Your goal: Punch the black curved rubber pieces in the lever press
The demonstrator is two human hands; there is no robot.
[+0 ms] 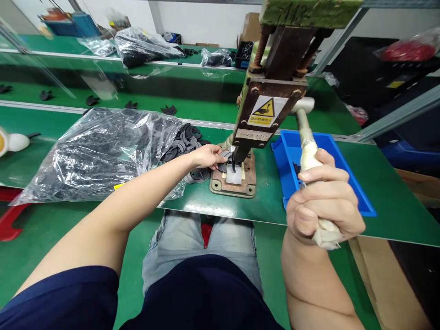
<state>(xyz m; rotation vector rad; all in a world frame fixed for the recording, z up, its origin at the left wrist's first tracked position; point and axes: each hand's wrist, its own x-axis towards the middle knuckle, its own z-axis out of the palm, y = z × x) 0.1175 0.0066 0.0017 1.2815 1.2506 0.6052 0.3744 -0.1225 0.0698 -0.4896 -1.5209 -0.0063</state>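
My left hand (pixel 207 156) pinches a curved dark plastic part (pixel 224 161) at the base of a hand press (pixel 243 114). The part reaches onto the small pale plate (pixel 234 175) under the ram. My right hand (pixel 325 197) is wrapped round the press lever (pixel 307 142), whose grip is bound in whitish tape. A loose pile of similar curved dark parts (pixel 185 142) lies just left of the press, spilling from a big clear plastic bag (pixel 103 151).
A blue bin (pixel 357 192) with some dark pieces stands right of the press, under the lever. Behind, a green conveyor belt (pixel 202 98) carries several spaced dark parts. More bags (pixel 140 43) lie on the far shelf. A white and yellow object (pixel 15 142) is at far left.
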